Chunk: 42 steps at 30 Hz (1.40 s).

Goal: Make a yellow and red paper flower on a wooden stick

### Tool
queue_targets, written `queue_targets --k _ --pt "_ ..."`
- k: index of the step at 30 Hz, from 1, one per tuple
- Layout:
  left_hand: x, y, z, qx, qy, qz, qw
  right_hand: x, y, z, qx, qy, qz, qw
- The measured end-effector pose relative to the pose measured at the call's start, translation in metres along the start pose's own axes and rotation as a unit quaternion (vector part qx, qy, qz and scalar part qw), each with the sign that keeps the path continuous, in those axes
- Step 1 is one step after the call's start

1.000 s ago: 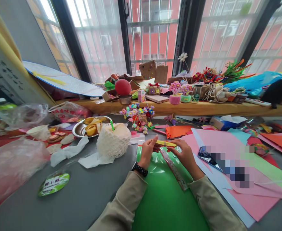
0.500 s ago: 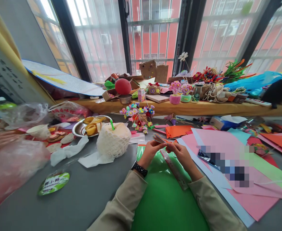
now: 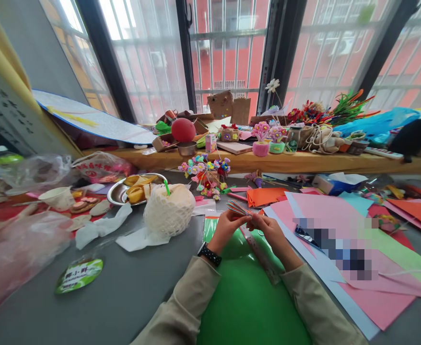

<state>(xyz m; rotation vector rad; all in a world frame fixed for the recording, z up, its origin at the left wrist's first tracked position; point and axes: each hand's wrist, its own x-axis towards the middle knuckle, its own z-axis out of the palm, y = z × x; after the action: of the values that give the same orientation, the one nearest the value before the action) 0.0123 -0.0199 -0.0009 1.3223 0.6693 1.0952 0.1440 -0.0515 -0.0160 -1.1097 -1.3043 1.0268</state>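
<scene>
Head view: broad grey tabletop (image 3: 142, 292) left of the green mat (image 3: 246, 306); over the mat's far edge, pinched narrowly by fingertips of left hand (image 3: 228, 229) and right hand (image 3: 269, 231), thin coloured strips (image 3: 236, 208); on the mat's right part, ruler (image 3: 261, 256); beyond its right edge, overlapping coloured sheets (image 3: 379, 306).

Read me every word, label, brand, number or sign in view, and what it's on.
"小": middle character on the green-and-white oval label; its other characters are too blurred.
Red Chinese print on the clear plastic bag: too blurred to quote.
Dark characters on the pale yellow-edged hanging: blurred, unreadable.
Any markings on the narrow patterned strip: too small to read.
</scene>
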Motion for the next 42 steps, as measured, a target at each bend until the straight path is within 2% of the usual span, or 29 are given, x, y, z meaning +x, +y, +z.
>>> queue_targets --k 8,15,24,29,33,38,42 --pt "0.0017 0.0 -0.0014 0.019 0.027 0.01 0.999 -0.0013 -0.0046 0.0026 0.028 0.005 0.026 0.999" --pt "0.0 0.0046 -0.0008 0.006 0.014 -0.002 1.0 -0.0028 -0.0078 0.0039 0.011 0.01 0.028 1.0" --pt "0.0018 -0.0003 -0.0031 -0.095 0.022 -0.072 0.993 -0.0011 -0.0041 0.0017 0.007 0.013 0.007 1.0" --pt "0.0029 0.0026 -0.004 -0.124 0.039 -0.095 0.987 -0.0004 -0.0062 0.0006 0.036 0.036 0.028 0.998" --pt "0.0038 0.0008 -0.0049 -0.122 0.056 -0.095 0.986 0.0006 -0.0029 -0.0016 0.005 0.033 0.018 0.999" --pt "0.0038 -0.0033 -0.0057 -0.115 0.021 -0.069 0.991 0.0009 -0.0014 -0.0025 0.013 0.036 0.018 0.999" --pt "0.0038 -0.0047 -0.006 -0.087 0.026 -0.057 0.994 0.0009 -0.0043 -0.0007 0.014 0.045 0.021 0.999"
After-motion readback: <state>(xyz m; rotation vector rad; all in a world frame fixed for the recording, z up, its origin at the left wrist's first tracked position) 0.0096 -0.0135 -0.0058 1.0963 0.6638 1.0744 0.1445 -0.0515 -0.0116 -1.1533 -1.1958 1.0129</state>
